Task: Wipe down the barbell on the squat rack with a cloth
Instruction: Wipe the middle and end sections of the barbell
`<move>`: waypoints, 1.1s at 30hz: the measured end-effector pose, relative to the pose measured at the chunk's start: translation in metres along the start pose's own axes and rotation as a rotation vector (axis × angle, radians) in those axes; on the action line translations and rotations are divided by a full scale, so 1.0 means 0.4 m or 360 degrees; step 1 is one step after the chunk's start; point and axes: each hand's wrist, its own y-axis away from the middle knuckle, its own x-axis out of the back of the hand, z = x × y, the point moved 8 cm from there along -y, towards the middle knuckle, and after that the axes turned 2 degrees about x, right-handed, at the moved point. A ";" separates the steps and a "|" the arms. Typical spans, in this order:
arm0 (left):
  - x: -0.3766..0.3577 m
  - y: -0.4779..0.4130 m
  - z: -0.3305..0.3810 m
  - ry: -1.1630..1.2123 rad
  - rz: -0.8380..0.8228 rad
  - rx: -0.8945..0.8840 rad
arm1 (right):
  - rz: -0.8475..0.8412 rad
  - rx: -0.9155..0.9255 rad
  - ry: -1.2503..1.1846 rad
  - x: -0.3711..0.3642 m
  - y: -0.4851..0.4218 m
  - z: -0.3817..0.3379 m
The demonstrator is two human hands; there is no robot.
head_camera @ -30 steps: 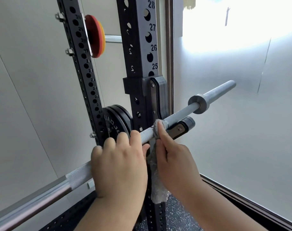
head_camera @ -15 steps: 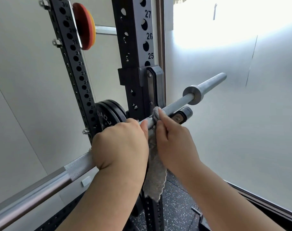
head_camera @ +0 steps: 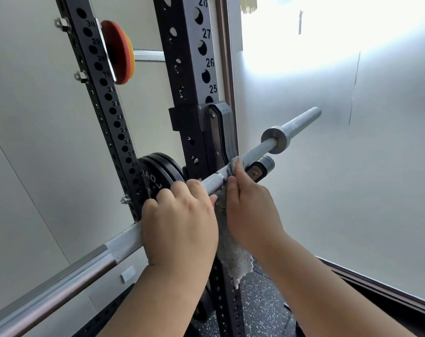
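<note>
A: Start at the fingers. What are the left ones doing?
B: The left fingers [head_camera: 180, 189] curl over the top of the bar [head_camera: 124, 240]. The left hand [head_camera: 180, 222] grips its knurled stretch, knuckles up.
A: And the right?
B: The right fingers [head_camera: 238, 170] pinch the cloth [head_camera: 233, 259] against the bar, just beyond the left hand. The right hand [head_camera: 251, 210] sits beside the left, nearly touching it.
A: How does the cloth lie?
B: Its top is bunched on the bar under the fingertips. The rest hangs down between the two wrists, grey and ragged at the edge.
A: Where is the bar itself?
B: It slants from lower left to upper right and lies across the hook [head_camera: 222, 127] on the rack [head_camera: 189, 69]. Past the hook come the collar [head_camera: 274, 139] and the bare sleeve [head_camera: 301, 119].
A: Anything else around?
B: Black plates [head_camera: 158, 170] sit behind the left hand. A red-and-orange disc [head_camera: 120, 52] hangs high on the rear post [head_camera: 95, 93]. There is a speckled floor [head_camera: 262, 300] below and a pale wall [head_camera: 376, 190] to the right.
</note>
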 end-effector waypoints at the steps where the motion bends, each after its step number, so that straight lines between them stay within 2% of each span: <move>1: -0.001 -0.005 0.000 -0.0030 -0.0021 0.0017 | -0.0020 0.0010 -0.0059 -0.010 0.018 -0.006; 5: -0.015 -0.021 -0.002 -0.0074 -0.0143 0.0006 | -0.0052 0.0089 -0.0007 -0.013 0.052 -0.019; 10: 0.004 -0.045 -0.010 -0.0024 -0.0324 0.0092 | -0.0005 -0.0016 -0.0003 -0.010 -0.005 -0.001; 12: 0.009 -0.072 -0.012 0.0133 -0.0254 0.0171 | -0.0027 0.0021 0.0017 -0.036 0.030 -0.019; 15: -0.011 -0.089 -0.011 0.0289 -0.0351 0.0224 | -0.0024 0.0075 0.0061 -0.035 0.044 -0.027; 20: -0.001 -0.077 -0.015 0.0256 -0.0264 0.0239 | 0.0047 -0.0079 0.0018 -0.005 -0.030 0.010; 24: -0.002 -0.071 0.001 0.0144 -0.0231 0.0155 | -0.0067 0.0027 0.0000 -0.040 0.071 -0.025; 29: 0.002 -0.067 0.000 0.0057 -0.0212 0.0136 | 0.0085 -0.0119 -0.0030 0.010 -0.031 0.026; 33: -0.007 -0.065 0.001 0.0088 -0.0251 0.0144 | -0.0036 -0.0026 -0.0034 -0.036 0.047 -0.023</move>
